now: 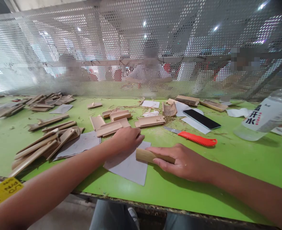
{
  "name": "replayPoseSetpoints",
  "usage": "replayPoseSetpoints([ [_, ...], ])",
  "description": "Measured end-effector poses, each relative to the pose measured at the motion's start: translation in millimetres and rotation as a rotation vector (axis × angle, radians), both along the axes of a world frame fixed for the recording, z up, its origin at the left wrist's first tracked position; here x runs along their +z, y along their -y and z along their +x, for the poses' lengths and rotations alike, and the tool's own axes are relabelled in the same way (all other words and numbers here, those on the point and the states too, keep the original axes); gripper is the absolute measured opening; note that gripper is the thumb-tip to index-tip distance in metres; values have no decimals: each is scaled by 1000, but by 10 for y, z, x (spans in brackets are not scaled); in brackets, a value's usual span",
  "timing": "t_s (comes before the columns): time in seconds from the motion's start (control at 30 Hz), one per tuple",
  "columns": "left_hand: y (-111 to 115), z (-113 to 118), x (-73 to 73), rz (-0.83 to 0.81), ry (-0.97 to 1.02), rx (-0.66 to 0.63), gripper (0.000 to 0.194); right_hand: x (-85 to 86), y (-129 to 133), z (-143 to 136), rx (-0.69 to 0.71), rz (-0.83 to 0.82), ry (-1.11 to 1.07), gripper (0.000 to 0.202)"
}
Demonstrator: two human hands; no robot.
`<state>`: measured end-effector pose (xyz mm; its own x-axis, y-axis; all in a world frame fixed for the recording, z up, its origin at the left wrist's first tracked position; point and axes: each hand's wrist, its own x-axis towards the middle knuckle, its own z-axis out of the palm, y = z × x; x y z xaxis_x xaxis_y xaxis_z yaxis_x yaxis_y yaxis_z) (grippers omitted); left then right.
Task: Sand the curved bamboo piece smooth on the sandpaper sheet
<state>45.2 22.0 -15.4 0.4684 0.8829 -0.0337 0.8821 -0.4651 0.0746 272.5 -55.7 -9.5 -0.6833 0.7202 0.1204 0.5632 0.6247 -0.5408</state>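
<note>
A short, rounded bamboo piece [144,155] lies in my right hand [183,159], thumb on one side and fingers along the other. Its free end rests over a white sheet of paper [129,167] on the green table. My left hand [126,139] is closed at the upper edge of that sheet, its fingers curled under; anything inside them is hidden. Split bamboo pieces [109,128] lie just beyond the left hand. A knife with a red handle [198,138] lies beyond my right hand, blade pointing left.
A pile of bamboo strips [42,147] lies at left, partly over grey paper [83,143]. At right are a phone [201,118] and a tilted plastic bottle [263,118]. A perforated metal screen [107,48] crosses the back, with people behind it.
</note>
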Motion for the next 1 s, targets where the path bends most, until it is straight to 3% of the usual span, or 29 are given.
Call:
replayPoseSetpoints([
  [1.0,3,0,20,-5,1,-7,40,-18,15,-16,-20,89,12,40],
])
